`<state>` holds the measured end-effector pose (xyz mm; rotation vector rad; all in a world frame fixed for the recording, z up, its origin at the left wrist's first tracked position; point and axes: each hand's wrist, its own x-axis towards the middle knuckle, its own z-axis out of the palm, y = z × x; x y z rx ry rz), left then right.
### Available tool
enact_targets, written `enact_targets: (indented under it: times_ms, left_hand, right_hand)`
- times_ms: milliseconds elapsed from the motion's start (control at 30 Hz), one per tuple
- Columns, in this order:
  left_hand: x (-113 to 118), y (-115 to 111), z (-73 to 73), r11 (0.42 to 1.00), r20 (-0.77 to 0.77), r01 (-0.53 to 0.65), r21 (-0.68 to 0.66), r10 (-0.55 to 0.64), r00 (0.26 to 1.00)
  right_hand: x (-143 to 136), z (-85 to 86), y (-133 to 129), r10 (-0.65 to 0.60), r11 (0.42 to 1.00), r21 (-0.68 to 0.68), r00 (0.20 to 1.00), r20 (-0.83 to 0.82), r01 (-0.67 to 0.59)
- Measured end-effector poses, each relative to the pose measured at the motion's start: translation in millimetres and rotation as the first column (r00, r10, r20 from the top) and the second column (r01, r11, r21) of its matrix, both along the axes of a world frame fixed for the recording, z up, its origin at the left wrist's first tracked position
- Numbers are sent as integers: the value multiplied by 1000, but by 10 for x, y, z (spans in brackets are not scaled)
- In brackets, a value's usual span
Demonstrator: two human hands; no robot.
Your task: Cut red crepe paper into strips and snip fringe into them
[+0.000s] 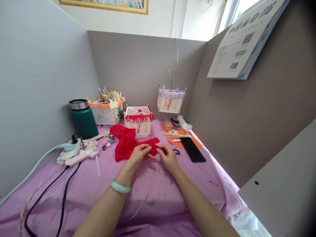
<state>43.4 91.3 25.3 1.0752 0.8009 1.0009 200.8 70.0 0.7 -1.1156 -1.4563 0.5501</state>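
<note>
A sheet of thin red fabric or crepe paper (125, 144) lies crumpled on the purple cloth. Its right end is lifted between my two hands. My left hand (141, 154) pinches that end between thumb and fingers, and a pale green bangle (120, 187) circles the wrist. Just to the right, my right hand (168, 157) pinches the same red piece. Behind the sheet stands a small stick-framed lantern (138, 125) with red fringe and a painted tree. Scissors (176, 151), mostly hidden, lie beside my right hand.
A green bottle (85, 121), a glue gun (82, 156) with trailing cords and a power strip (69, 152) stand at left. A stick-filled box lantern (105, 112) is behind them. Another lantern (171, 100) hangs at back. A black phone (193, 149) and thin sticks (176, 135) lie right.
</note>
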Motion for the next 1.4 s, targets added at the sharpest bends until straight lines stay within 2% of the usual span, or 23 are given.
enact_targets:
  times_ms: [200, 633, 800, 1233, 1300, 1367, 1400]
  left_hand:
    - [15, 4, -5, 1000, 36, -26, 17, 25, 999]
    - [-7, 24, -26, 999, 12, 14, 40, -15, 1000]
    - [14, 15, -21, 998, 25, 30, 46, -31, 999]
    - [20, -5, 13, 998, 42, -54, -38, 55, 998]
    - [10, 4, 15, 996, 61, -79, -52, 82, 995]
    - [0, 15, 25, 990, 80, -118, -71, 124, 989]
    - [-5, 23, 32, 986, 91, -141, -85, 149, 985]
  right_hand:
    - [1, -2, -9, 20, 1000, -14, 1000, 11, -20]
    - [-8, 10, -8, 46, 999, -25, 998, -40, -47]
    - [0, 15, -10, 38, 999, -27, 999, -13, -39]
    - [-2, 43, -25, 7, 1000, -30, 1000, 9, -7]
    - [36, 52, -15, -62, 998, -16, 997, 43, 62]
    - [110, 58, -5, -248, 969, 22, 958, 146, 248]
    - [158, 60, -4, -362, 932, 50, 905, 225, 360]
